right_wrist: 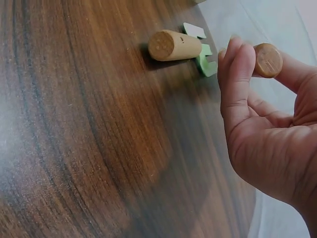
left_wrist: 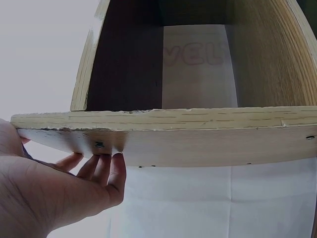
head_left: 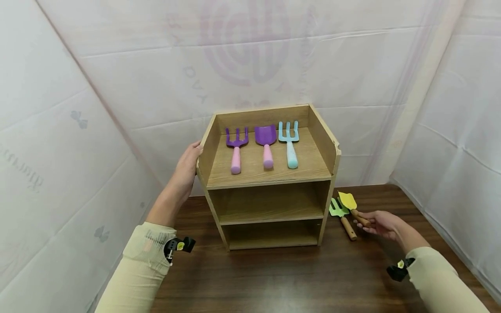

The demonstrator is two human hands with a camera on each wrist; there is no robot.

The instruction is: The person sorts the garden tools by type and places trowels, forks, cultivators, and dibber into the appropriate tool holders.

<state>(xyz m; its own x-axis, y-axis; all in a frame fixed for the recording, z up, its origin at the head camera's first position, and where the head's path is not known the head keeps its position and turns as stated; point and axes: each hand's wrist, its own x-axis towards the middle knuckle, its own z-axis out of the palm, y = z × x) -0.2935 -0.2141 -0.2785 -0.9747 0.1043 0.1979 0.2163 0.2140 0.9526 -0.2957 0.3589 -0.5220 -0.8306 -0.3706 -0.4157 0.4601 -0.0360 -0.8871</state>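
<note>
My right hand (head_left: 381, 224) pinches the wooden handle of a yellow hand trowel (head_left: 347, 201) between thumb and fingers, right of the shelf. In the right wrist view the end of that handle (right_wrist: 269, 60) shows between the fingertips. Beside it, a green hand fork (head_left: 338, 208) with a wooden handle lies on the table. With its fingertips, my left hand (head_left: 187, 167) touches the outer face of the left side panel (left_wrist: 198, 144) of a small wooden shelf (head_left: 270, 182). The fingers of the left hand (left_wrist: 64, 193) are spread along that panel.
On the shelf's top board lie a purple hand fork with a pink handle (head_left: 236, 152), a purple shovel (head_left: 266, 141) and a light blue hand fork (head_left: 289, 143). Two lower compartments face front. White sheeting (head_left: 156, 78) surrounds the dark wooden table (head_left: 274, 278).
</note>
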